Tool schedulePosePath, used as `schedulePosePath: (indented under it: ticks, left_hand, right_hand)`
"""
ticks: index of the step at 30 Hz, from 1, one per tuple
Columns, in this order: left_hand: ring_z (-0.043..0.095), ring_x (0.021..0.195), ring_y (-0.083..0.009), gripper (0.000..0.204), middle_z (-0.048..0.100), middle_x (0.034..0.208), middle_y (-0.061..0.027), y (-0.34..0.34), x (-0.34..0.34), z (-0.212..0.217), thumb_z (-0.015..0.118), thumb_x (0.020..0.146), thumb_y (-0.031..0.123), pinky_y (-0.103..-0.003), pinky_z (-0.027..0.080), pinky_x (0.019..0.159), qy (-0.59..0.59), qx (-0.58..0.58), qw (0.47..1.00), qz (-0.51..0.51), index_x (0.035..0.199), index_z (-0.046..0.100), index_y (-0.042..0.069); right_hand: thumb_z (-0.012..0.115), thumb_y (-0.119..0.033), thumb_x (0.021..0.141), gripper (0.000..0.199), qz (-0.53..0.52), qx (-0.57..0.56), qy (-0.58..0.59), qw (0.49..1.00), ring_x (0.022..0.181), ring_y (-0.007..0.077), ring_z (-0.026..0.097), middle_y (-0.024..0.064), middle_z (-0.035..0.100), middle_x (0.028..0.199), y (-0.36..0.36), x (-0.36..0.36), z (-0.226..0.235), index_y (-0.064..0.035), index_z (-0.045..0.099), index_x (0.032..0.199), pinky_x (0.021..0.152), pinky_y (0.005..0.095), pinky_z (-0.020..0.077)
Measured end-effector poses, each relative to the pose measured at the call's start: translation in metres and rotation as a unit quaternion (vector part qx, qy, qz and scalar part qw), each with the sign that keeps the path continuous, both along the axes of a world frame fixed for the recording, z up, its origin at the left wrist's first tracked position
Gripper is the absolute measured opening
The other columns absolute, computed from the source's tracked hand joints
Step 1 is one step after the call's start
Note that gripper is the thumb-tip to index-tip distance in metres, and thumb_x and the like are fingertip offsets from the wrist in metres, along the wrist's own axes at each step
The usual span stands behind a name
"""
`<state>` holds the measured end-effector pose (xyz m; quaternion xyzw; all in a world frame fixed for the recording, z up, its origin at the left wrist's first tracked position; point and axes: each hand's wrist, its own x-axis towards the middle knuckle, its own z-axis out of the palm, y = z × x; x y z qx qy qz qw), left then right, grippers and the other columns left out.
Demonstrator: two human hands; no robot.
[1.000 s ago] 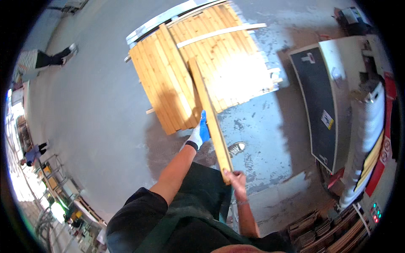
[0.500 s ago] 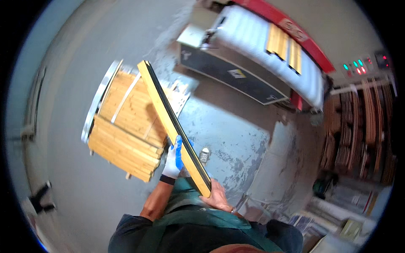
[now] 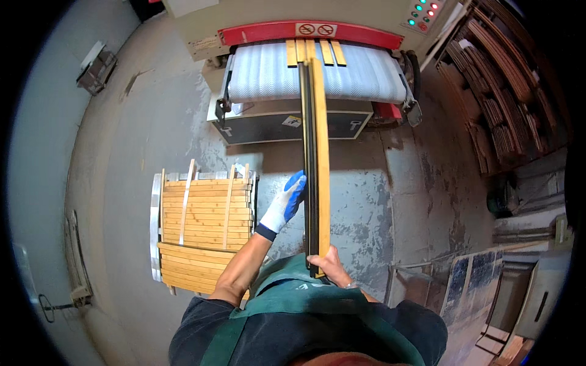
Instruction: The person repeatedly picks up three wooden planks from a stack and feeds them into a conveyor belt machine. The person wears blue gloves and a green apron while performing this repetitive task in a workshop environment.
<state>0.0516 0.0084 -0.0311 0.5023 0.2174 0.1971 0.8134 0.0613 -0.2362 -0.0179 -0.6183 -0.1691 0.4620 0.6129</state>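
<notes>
A long wooden plank [image 3: 324,165] with black grooved edging along its left side points away from me; whether it is one piece or a few together I cannot tell. My left hand [image 3: 285,203], in a white and blue glove, grips it around mid-length from the left, some fingers hidden behind it. My bare right hand [image 3: 330,266] is closed around the near end, close to my green apron [image 3: 287,277]. The plank's far end reaches over a white ribbed conveyor belt [image 3: 256,76], where several light planks [image 3: 336,53] with dark ends lie side by side.
A red guard bar [image 3: 262,32] crosses the machine above the belt; lit buttons [image 3: 423,13] sit at its right. On the floor at left stands a strip-tied stack of planks [image 3: 207,210]. Stacked brown sheets [image 3: 482,85] fill the right side, with a framed panel [image 3: 461,283] below.
My view has turned right, bringing the belt straight ahead. The plank has swung from a leftward slant to pointing at the belt, both hands still on it.
</notes>
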Motion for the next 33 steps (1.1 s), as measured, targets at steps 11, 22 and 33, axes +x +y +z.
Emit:
schedulePosePath:
  ticks: [11,22,33]
  left_hand:
    - [0.063,0.092,-0.0204,0.029,0.067,0.097,-0.009,-0.057,-0.042,0.023,0.07,0.093,0.013,-0.03,0.049,0.081,0.126,0.067,0.982,-0.124,0.12,0.066,0.004]
    - [0.066,0.085,-0.0122,0.023,0.069,0.098,-0.0073,-0.032,-0.018,0.047,0.06,0.104,0.021,-0.026,0.051,0.07,0.284,0.009,0.956,-0.071,0.115,0.069,0.003]
    - [0.07,0.109,-0.0272,0.033,0.072,0.121,-0.0137,0.004,0.012,0.004,0.059,0.102,0.022,-0.043,0.058,0.097,0.039,-0.385,0.92,-0.057,0.128,0.066,0.002]
  right_hand:
    - [0.075,-0.005,0.076,0.021,-0.096,0.013,0.043,0.994,0.073,0.0131,0.065,0.0054,0.071,0.085,0.023,0.062,0.006,0.0053,0.072,0.094,0.065,0.0302,0.0539]
    - [0.078,-0.011,0.08,0.03,-0.107,-0.013,-0.017,0.994,0.081,0.0146,0.068,0.0088,0.074,0.091,0.04,0.118,0.009,0.0057,0.071,0.102,0.072,0.0315,0.0559]
    - [0.082,-0.006,0.081,0.036,-0.112,-0.011,0.057,0.992,0.089,0.0179,0.071,0.0113,0.074,0.104,0.056,0.182,0.018,0.0067,0.068,0.112,0.078,0.0303,0.0586]
